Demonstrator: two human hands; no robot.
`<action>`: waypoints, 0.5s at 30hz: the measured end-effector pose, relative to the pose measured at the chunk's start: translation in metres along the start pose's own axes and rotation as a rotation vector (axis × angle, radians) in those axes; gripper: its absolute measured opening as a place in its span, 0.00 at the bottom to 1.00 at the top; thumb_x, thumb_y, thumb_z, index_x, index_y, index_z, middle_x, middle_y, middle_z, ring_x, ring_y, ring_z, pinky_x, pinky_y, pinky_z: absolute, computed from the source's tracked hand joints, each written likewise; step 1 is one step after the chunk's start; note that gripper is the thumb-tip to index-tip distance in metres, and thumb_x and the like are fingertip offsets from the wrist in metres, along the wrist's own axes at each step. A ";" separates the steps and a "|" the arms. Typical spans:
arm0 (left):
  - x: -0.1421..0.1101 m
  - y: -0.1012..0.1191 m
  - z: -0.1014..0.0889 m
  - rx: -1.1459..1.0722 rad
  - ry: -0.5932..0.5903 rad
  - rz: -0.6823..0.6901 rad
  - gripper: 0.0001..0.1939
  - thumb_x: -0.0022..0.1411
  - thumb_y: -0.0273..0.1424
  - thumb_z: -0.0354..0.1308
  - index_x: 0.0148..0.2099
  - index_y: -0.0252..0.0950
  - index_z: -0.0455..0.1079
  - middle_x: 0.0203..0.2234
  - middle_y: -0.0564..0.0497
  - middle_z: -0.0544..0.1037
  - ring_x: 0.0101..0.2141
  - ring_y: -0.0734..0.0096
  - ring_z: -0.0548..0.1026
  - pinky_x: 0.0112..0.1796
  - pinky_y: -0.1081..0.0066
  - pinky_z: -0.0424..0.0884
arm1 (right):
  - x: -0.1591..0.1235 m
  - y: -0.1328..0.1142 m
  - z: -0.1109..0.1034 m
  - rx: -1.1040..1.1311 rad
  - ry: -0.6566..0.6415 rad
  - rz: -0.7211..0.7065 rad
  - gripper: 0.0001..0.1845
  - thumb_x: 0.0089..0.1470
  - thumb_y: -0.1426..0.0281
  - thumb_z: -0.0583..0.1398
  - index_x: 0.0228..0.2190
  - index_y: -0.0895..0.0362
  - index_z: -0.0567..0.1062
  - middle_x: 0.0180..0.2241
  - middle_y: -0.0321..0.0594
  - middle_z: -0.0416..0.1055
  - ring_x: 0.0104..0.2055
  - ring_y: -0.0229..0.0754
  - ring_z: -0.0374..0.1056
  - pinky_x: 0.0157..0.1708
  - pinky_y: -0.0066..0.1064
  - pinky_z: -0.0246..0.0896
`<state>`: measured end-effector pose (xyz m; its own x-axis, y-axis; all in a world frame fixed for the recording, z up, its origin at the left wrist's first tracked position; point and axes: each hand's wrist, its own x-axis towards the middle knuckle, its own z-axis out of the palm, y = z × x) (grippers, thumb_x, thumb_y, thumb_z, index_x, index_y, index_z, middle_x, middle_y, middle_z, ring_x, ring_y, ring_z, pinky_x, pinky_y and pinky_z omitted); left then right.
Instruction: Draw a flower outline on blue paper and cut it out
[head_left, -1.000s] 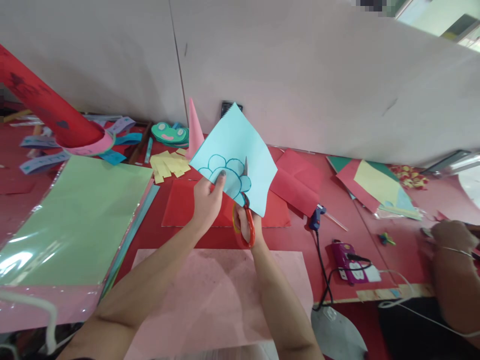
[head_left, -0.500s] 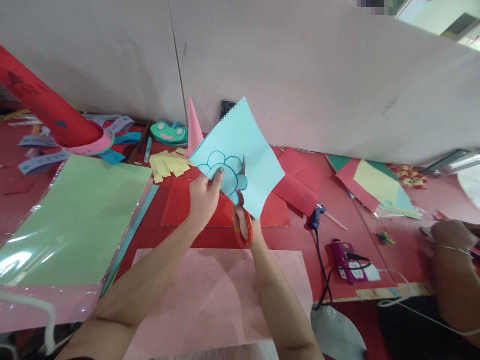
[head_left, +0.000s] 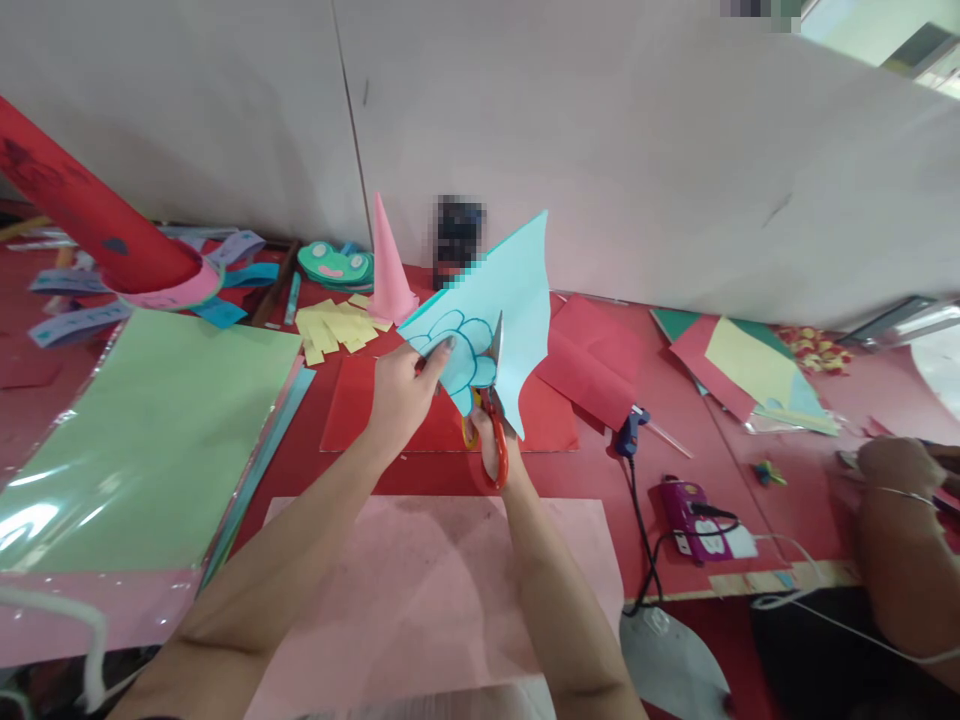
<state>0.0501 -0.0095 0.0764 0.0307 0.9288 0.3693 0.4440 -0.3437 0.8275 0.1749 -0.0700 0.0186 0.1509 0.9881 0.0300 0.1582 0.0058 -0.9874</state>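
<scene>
A light blue sheet of paper (head_left: 517, 300) with a flower outline drawn on it is held up above the table. My left hand (head_left: 405, 388) pinches its lower left side, thumb lying over the drawn petals. In my right hand (head_left: 489, 440) are scissors (head_left: 501, 462) with red and yellow handles, at the lower edge of the sheet. One blade shows in front of the paper beside the right-hand petals; the other blade is hidden behind it. Below the sheet lies a red sheet of paper (head_left: 360, 410) on the table.
A pink paper cone (head_left: 388, 270), yellow paper strips (head_left: 334, 330) and green frog-face cutouts (head_left: 334, 265) stand behind. At left are a red paper tube (head_left: 97, 200) and wrapped green paper (head_left: 157, 430). A glue gun (head_left: 632, 430) and purple extension box (head_left: 694, 520) lie right, near another person's arm (head_left: 900, 540).
The blue sheet has turned and bent, its top corner swinging right. The scissors' blades have spread wider along the petals. More of the pink cone shows.
</scene>
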 end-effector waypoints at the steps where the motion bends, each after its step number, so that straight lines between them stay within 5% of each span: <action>1: 0.000 0.001 0.000 0.005 -0.023 -0.002 0.22 0.60 0.38 0.54 0.16 0.38 0.55 0.09 0.55 0.62 0.15 0.74 0.64 0.22 0.73 0.58 | 0.000 -0.002 -0.001 0.009 -0.001 -0.016 0.19 0.58 0.60 0.52 0.18 0.51 0.56 0.15 0.31 0.54 0.19 0.38 0.56 0.27 0.35 0.59; 15: 0.002 0.006 -0.004 -0.005 -0.182 -0.069 0.24 0.59 0.40 0.52 0.15 0.39 0.53 0.08 0.55 0.61 0.13 0.75 0.61 0.19 0.73 0.55 | 0.002 -0.005 -0.004 0.039 0.046 -0.047 0.17 0.55 0.60 0.53 0.19 0.51 0.58 0.18 0.33 0.55 0.22 0.39 0.57 0.26 0.35 0.60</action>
<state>0.0491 -0.0103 0.0841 0.1625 0.9597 0.2294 0.4458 -0.2788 0.8506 0.1784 -0.0684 0.0237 0.1892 0.9784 0.0830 0.1285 0.0591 -0.9899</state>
